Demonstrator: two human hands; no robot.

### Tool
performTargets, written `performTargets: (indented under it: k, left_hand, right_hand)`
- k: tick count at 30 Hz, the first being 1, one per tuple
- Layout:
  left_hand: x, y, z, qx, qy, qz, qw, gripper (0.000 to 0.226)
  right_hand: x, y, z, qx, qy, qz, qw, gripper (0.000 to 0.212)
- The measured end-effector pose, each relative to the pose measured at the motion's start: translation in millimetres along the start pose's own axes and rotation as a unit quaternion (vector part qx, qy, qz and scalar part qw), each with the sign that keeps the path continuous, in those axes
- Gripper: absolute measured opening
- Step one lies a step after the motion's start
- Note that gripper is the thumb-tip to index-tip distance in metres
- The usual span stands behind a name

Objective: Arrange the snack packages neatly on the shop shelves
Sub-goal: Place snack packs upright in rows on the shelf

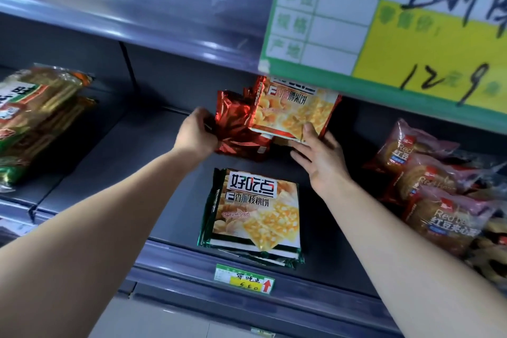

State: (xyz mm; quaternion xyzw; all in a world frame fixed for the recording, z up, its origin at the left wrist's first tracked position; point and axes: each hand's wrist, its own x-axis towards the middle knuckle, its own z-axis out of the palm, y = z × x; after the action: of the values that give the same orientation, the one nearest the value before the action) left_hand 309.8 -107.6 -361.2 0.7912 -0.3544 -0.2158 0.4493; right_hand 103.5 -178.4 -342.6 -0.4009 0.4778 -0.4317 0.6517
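Head view: left hand grips the left edge of a crumpled red foil pack. Right hand pinches the near corner of the red-edged biscuit pack, thumb on its face. Both packs sit far back on the mid shelf, behind the green-edged stack at the near lip.

Step, likely: squaring the red pile. Next move calls for levelling both packs in line with the green stack.

Biscuit pack lies face up, title end far. Long axis apparently near-far, twisted slightly clockwise.

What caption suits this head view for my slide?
Left hand grips a red foil packet, right hand holds a red-edged cracker packet, behind a green-edged stack on the shelf.
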Motion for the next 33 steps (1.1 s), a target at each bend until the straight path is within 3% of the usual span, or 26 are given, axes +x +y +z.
performTargets:
  k: [2, 6, 10, 13, 16, 18, 21, 23, 25, 27, 31, 33]
  left_hand:
    - [4.1, -9.3, -11.4, 0.014, 0.028, 0.046, 0.998, 0.048]
    - [-4.2, -25.8, -31.7, 0.215, 0.038, 0.132, 0.967, 0.053]
    - [-14.5, -44.4, -43.4, 0.315, -0.024, 0.119, 0.941, 0.061]
    - [-9.7, -46.2, -41.7, 0.230, 0.008, -0.024, 0.973, 0.046]
    - [-7.0, -41.6, -33.8, 0.197, 0.004, -0.169, 0.966, 0.074]
    - [-8.8, -39.4, -29.0, 0.158, -0.018, -0.192, 0.968, 0.085]
    - [-8.0, -33.3, -25.1, -0.028, 0.037, -0.228, 0.972, 0.085]
    - [-11.5, -24.8, -21.9, -0.096, 0.096, -0.181, 0.974, 0.071]
    - [-16.6, -12.3, -23.8, -0.094, 0.164, -0.082, 0.978, 0.054]
    - [-19.1, -2.2, -30.0, -0.104, 0.216, -0.011, 0.971, 0.042]
    - [-13.8, 0.5, -39.5, -0.243, 0.206, 0.020, 0.948, 0.039]
    - [-15.5, -1.8, -39.6, -0.255, 0.182, 0.019, 0.949, 0.040]
  right_hand:
    - [0.5, 0.9, -0.8, 0.011, -0.007, 0.008, 1.000, 0.012]
    - [3.9, 13.8, -4.1, -0.017, 0.020, 0.019, 0.999, 0.050]
    - [5.9, 26.5, -1.3, -0.080, 0.059, 0.008, 0.995, 0.034]
    - [6.4, 29.7, -1.2, -0.108, 0.077, 0.010, 0.991, 0.028]
    - [7.2, 33.4, -5.6, -0.229, 0.083, -0.011, 0.970, 0.021]
    - [6.7, 35.9, -8.8, -0.279, 0.094, -0.026, 0.955, 0.014]
    - [6.3, 39.0, -13.3, -0.319, 0.104, -0.027, 0.942, 0.011]
    - [5.0, 38.7, -15.5, -0.342, 0.116, -0.025, 0.932, 0.022]
    - [6.6, 38.4, -16.6, -0.363, 0.131, -0.032, 0.922, 0.036]
    - [9.0, 37.8, -15.7, -0.386, 0.134, -0.041, 0.912, 0.032]
    - [15.1, 41.1, -14.8, -0.401, 0.130, -0.052, 0.905, 0.027]
    - [17.3, 42.7, -15.1, -0.390, 0.129, -0.049, 0.910, 0.028]
